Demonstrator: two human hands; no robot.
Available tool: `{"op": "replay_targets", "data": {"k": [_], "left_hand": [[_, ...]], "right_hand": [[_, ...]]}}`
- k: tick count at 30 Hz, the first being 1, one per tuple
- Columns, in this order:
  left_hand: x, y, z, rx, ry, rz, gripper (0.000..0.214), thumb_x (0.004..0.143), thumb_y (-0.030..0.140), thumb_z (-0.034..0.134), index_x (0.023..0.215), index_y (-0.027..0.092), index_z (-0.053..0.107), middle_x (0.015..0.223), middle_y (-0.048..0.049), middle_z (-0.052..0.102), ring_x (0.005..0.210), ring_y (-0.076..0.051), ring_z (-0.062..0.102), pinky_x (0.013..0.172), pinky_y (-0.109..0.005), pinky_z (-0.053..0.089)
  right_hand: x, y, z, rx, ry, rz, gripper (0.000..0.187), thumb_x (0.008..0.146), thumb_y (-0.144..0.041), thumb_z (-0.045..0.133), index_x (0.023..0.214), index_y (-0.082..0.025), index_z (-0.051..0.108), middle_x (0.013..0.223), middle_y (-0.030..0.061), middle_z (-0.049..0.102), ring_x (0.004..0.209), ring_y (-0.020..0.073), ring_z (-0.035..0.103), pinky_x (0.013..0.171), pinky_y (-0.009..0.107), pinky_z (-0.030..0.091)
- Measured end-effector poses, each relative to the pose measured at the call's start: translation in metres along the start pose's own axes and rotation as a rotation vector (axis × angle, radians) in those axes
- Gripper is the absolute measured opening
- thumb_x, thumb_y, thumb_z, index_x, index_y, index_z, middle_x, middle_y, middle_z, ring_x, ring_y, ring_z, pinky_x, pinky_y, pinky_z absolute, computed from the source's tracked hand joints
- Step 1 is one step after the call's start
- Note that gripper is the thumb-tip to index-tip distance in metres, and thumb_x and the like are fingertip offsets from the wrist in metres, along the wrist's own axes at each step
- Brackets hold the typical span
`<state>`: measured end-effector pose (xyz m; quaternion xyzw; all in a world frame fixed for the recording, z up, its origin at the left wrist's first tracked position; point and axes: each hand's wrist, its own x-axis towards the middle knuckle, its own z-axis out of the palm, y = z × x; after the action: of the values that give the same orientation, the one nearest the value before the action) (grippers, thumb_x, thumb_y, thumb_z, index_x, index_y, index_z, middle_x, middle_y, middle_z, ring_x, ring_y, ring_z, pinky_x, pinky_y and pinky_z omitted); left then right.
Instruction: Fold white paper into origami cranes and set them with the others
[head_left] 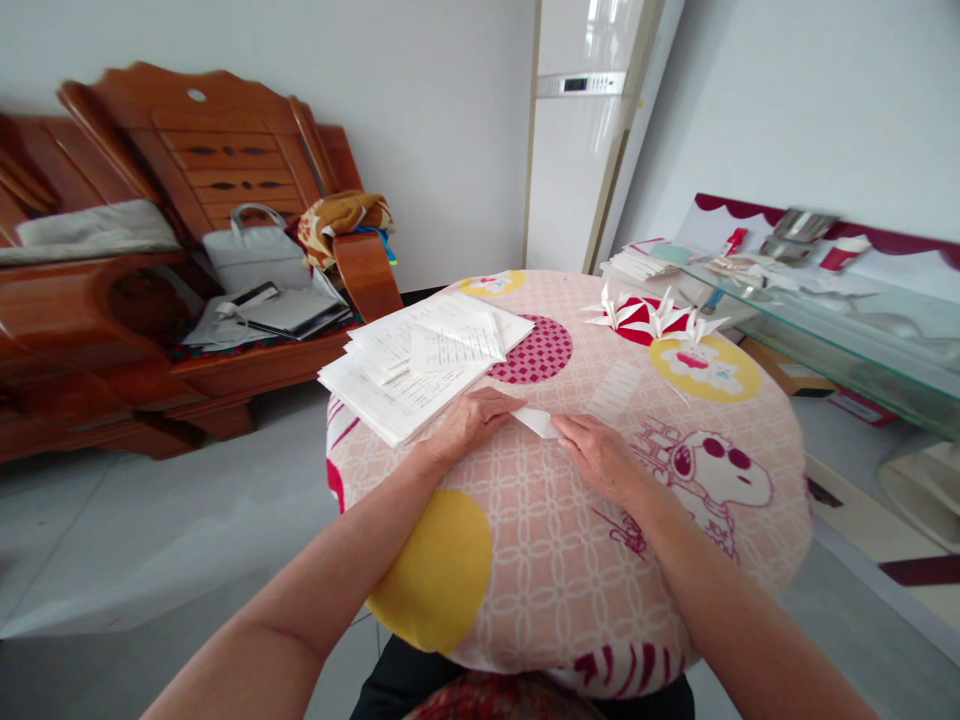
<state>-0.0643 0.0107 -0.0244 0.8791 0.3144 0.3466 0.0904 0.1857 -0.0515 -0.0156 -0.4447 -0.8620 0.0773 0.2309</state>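
Between my hands is a small folded piece of white paper [537, 421], narrow and pointed, low over the round table. My left hand [474, 425] grips its left end, fingers closed and partly hiding it. The fingers of my right hand [598, 452] pinch the right end. Just beyond my left hand lies a stack of handwritten sheets [405, 400], with a loose folded sheet [461, 340] on top. Several white origami cranes [664, 318] stand in a row at the far right of the table.
A patterned cloth [540, 560] covers the round table. On the right, a glass shelf unit [840, 320] holds papers and a cup. A wooden bench [225, 150] with a grey bag [251, 255] stands at left. Behind rises a tall white air conditioner [574, 150].
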Motion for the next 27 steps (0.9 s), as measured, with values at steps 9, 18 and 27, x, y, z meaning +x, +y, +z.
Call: {"op": "replay_targets", "data": {"k": [9, 18, 27], "left_hand": [[0.003, 0.016, -0.007, -0.272, 0.066, -0.303, 0.022, 0.089, 0.027, 0.061, 0.104, 0.020, 0.076, 0.094, -0.0059, 0.077, 0.082, -0.018, 0.071, 0.080, -0.028, 0.057], [0.009, 0.020, -0.016, -0.705, -0.131, -0.599, 0.029, 0.083, 0.026, 0.061, 0.106, 0.013, 0.074, 0.061, -0.0032, 0.069, 0.051, -0.013, 0.063, 0.051, -0.022, 0.051], [0.007, 0.027, 0.003, -0.091, -0.016, -0.158, 0.023, 0.083, 0.018, 0.061, 0.100, 0.019, 0.076, 0.111, -0.0091, 0.072, 0.105, -0.023, 0.066, 0.097, -0.039, 0.052]], "right_hand": [[0.003, 0.006, -0.008, 0.198, 0.262, 0.133, 0.031, 0.092, -0.018, 0.045, 0.104, -0.017, 0.073, 0.099, 0.0100, 0.076, 0.092, 0.0229, 0.069, 0.083, 0.033, 0.052], [0.004, 0.007, -0.008, 0.739, 0.190, 0.636, 0.037, 0.075, -0.036, 0.066, 0.101, -0.011, 0.077, 0.069, 0.0047, 0.073, 0.043, 0.0120, 0.055, 0.039, 0.022, 0.040], [0.006, 0.002, -0.004, 0.286, 0.179, 0.458, 0.019, 0.077, -0.019, 0.061, 0.077, -0.017, 0.079, 0.066, 0.0023, 0.071, 0.060, 0.0158, 0.061, 0.054, 0.024, 0.039]]}}
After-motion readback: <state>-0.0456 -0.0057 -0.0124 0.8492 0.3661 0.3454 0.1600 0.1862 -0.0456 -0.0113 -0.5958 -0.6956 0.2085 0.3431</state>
